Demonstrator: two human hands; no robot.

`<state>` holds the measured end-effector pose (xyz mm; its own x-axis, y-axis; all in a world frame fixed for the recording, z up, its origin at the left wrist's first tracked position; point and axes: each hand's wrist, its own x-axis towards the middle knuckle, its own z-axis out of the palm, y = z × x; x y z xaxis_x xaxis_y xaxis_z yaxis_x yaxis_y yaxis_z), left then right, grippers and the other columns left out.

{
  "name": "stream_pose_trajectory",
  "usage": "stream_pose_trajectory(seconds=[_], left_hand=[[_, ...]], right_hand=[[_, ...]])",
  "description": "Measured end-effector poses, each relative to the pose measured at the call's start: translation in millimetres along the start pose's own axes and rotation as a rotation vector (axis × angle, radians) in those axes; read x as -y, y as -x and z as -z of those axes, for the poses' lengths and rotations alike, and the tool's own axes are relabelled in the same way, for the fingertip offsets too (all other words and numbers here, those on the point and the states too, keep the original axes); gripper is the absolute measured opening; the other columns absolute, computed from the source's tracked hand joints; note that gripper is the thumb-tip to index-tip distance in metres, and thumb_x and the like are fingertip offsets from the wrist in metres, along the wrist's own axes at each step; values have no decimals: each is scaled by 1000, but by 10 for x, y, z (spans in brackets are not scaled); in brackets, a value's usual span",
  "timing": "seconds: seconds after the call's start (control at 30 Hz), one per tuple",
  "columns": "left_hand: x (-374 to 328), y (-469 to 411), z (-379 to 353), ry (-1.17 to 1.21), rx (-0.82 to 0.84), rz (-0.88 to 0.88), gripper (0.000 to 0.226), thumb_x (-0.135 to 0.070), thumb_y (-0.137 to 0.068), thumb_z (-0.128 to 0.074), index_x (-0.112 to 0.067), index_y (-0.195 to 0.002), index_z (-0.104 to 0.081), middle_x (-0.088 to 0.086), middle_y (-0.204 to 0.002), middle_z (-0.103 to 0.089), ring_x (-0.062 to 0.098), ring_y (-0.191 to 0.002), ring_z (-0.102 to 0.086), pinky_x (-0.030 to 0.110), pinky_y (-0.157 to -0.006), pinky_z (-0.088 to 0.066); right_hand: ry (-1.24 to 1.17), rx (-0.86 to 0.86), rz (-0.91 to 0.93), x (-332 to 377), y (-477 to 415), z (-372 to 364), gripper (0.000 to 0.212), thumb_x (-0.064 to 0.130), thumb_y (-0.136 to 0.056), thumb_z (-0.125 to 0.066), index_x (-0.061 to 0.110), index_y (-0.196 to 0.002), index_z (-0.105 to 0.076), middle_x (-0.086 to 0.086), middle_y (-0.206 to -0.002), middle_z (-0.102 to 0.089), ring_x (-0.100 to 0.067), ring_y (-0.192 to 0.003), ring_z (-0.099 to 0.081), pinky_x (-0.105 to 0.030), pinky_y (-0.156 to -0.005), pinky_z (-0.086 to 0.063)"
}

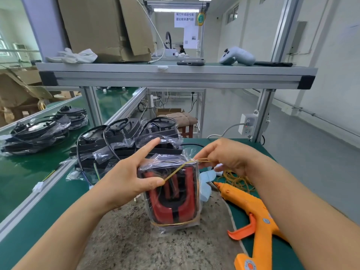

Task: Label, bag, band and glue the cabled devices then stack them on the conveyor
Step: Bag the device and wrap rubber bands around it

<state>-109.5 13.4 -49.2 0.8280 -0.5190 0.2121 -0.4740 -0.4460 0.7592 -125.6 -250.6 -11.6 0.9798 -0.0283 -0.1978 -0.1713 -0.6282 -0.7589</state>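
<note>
A red and black cabled device (173, 197) in a clear plastic bag stands on end on the speckled mat (124, 240). My left hand (128, 176) holds its left side, thumb on the front, index finger pointing out straight. A yellow rubber band (179, 169) runs from my left thumb up across the bag's top, and another loop circles the bottom. My right hand (224, 154) pinches the band at the bag's top right corner and pulls it taut.
An orange glue gun (253, 217) lies to the right on the green table, with loose rubber bands (235, 180) behind it. Several bagged black devices (124, 141) are piled behind the mat; more lie on the green conveyor (35, 131) at left. An aluminium shelf (175, 75) spans overhead.
</note>
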Motion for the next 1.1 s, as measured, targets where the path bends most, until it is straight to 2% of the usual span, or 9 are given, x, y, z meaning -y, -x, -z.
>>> stream_pose_trajectory(seconds=[0.2,0.33,0.43,0.53,0.63,0.77,0.83,0.93,1.1], left_hand=[[101,-36,4,15,-6,-28,93,-36,-75,-83,-71,-137,-23,-43,-120,-56,-19,-110,-54,20,-95,-40],[122,-7,-1,36,18,-18,94,-34,-75,-84,-68,-138,-24,-43,-124,-53,-14,-117,-53,29,-103,-42],[110,11,-7,-5,19,-35,94,-38,-74,-83,-70,-138,-23,-50,-123,-47,-18,-124,-43,28,-106,-39],[125,25,13,-31,13,-56,93,-38,-74,-82,-72,-136,-22,-58,-116,-43,-29,-115,-40,6,-95,-36],[148,28,24,-31,3,-66,92,-37,-75,-81,-69,-138,-22,-60,-116,-40,-31,-111,-42,-6,-84,-34],[245,41,65,-12,-26,-39,94,-41,-71,-83,-69,-138,-23,-59,-127,-33,-31,-120,-33,13,-102,-28],[264,49,72,3,-34,-36,95,-45,-68,-83,-69,-138,-24,-57,-131,-31,-30,-122,-32,17,-105,-28],[239,10,50,71,-1,-41,95,-36,-72,-86,-65,-140,-27,-42,-136,-45,-13,-124,-47,29,-107,-40],[236,28,35,114,-4,-56,93,-42,-72,-85,-59,-143,-28,-45,-125,-51,-15,-115,-53,8,-88,-47]], right_hand=[[-123,104,-16,-320,328,-31,55,-13,-82,-38,22,-92,-79,9,-101,-77,-4,-103,-70,-36,-84,-46],[-201,78,-43,-402,308,-169,50,-12,-84,-40,20,-97,-77,6,-103,-77,-11,-107,-70,-38,-87,-45],[-331,45,-42,-280,155,-234,52,-17,-79,-38,14,-93,-77,0,-96,-77,-10,-95,-72,-38,-81,-43],[-334,20,-24,-137,32,-322,48,-14,-77,-42,16,-87,-77,3,-79,-72,-6,-74,-66,-41,-85,-48],[-460,15,13,-35,-47,-405,46,-15,-76,-43,11,-92,-78,-9,-98,-75,-17,-87,-67,-42,-86,-56],[-804,49,139,-155,-76,-407,26,19,-97,-49,21,-112,-71,3,-125,-70,-12,-121,-61,-56,-109,-38],[-723,95,214,-302,-61,-503,43,50,-88,-62,32,-127,-58,12,-136,-62,-6,-129,-53,-51,-115,-33],[-587,207,314,-408,-62,-736,78,39,-68,-83,37,-138,-49,6,-137,-62,-14,-126,-59,-39,-106,-48],[-472,168,419,-371,-74,-789,56,29,-73,-84,43,-122,-62,7,-122,-71,-13,-112,-68,-25,-90,-56]])
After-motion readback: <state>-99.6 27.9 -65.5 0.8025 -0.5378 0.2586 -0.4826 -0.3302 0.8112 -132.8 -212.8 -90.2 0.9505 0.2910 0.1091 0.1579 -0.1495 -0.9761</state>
